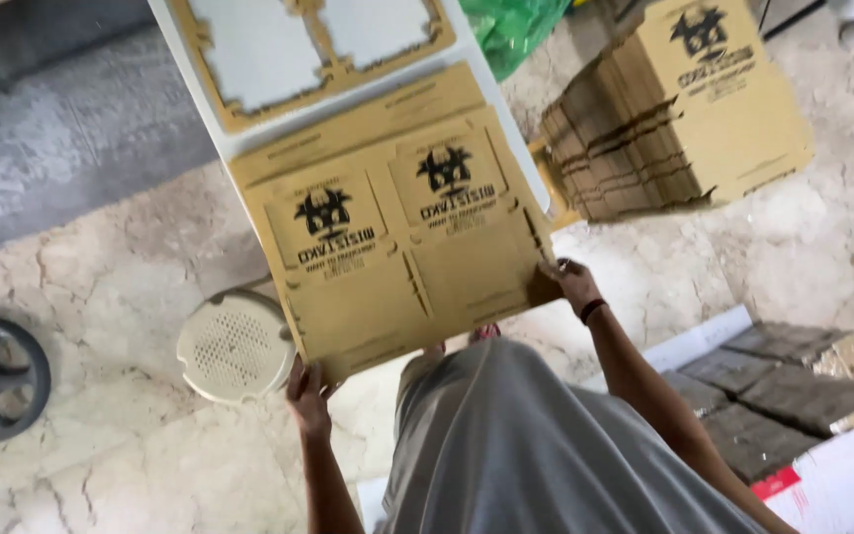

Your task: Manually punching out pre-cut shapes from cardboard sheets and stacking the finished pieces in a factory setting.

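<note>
Over the white table's (pixel 200 89) near edge, toward twelve o'clock, left hand (pixel 308 391) and right hand (pixel 570 282) pinch a die-cut cardboard sheet (pixel 397 247) by its near corners; probably light, floppy, tear-prone at cuts.

top: loose grey shirt (pixel 536 445), plain, no print visible
arms: bare, so short sleeves or none, can't tell which
right hand (pixel 570 282): thin dark band (pixel 592 310) just behind it at the wrist
left hand (pixel 308 396): nothing worn near it
</note>
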